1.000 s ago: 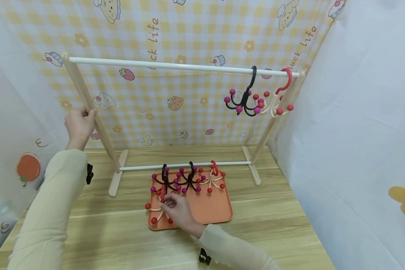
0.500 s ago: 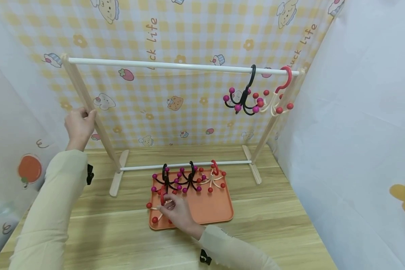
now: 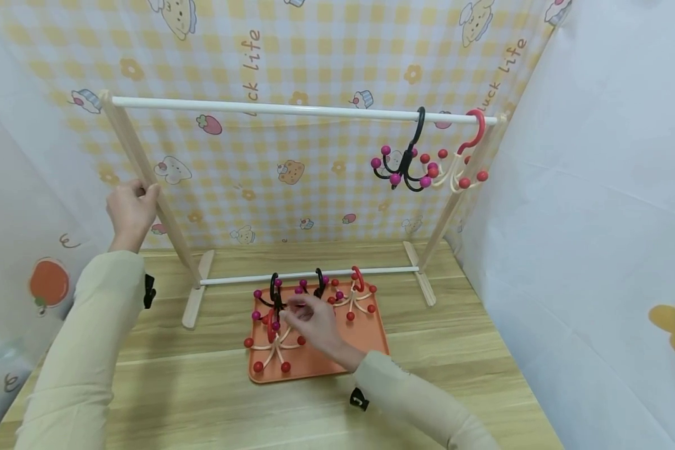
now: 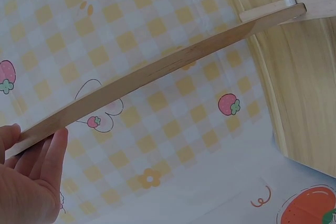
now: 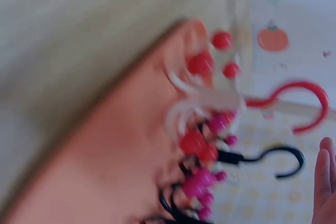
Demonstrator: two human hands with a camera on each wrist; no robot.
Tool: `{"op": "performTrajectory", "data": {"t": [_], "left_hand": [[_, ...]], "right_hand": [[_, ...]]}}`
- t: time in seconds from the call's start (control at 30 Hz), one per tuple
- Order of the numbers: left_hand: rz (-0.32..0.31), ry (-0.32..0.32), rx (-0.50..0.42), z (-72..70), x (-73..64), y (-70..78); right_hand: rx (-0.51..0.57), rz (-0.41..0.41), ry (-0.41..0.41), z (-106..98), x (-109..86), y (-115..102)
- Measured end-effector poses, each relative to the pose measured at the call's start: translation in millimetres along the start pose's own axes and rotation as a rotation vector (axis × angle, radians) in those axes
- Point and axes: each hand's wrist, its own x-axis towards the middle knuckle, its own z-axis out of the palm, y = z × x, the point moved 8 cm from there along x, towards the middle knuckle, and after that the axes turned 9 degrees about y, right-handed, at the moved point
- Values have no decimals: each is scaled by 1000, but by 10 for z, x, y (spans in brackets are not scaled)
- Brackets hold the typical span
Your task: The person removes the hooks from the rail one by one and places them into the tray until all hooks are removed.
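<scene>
My left hand (image 3: 132,209) grips the left wooden post (image 3: 171,225) of a hanging rack, thumb on one side and fingers on the other in the left wrist view. My right hand (image 3: 319,325) hovers over an orange tray (image 3: 368,337), its fingers loosely bent and holding nothing visible. Just left of it a cream octopus hanger (image 3: 277,341) with a red hook and red balls stands on the tray. Behind that is a black octopus hanger (image 3: 277,302) with magenta balls. Partly hidden by the right hand is another black hanger (image 3: 318,292). A second cream-and-red hanger (image 3: 352,300) stands at the tray's back right.
From the rack's white top rail (image 3: 270,109) hang a black hanger (image 3: 407,161) and a red-hooked cream hanger (image 3: 457,167), both near the right post. A lower white rail (image 3: 230,280) runs behind the tray. A checked cloth (image 3: 292,206) covers the back.
My right hand has left the front cream hanger's red hook and moved up and right, towards the middle black hanger. My left hand keeps its grip on the post.
</scene>
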Motion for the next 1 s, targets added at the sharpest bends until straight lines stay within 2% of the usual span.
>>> {"op": "performTrajectory", "data": {"t": [0.13, 0.43, 0.73, 0.87, 1.0], "left_hand": [[-9, -14, -2, 17, 6, -14], [-2, 3, 10, 24, 24, -28], [-10, 7, 4, 5, 15, -13], [-10, 11, 1, -3, 10, -5], [-12, 7, 14, 9, 11, -15]], "right_hand": [[-10, -19, 59, -235, 187, -136], [-64, -84, 180, -753, 564, -451], [-34, -131, 298, -1204, 857, -655], [-66, -138, 349, -1395, 962, -746], [-65, -179, 421, -1600, 1066, -865]]}}
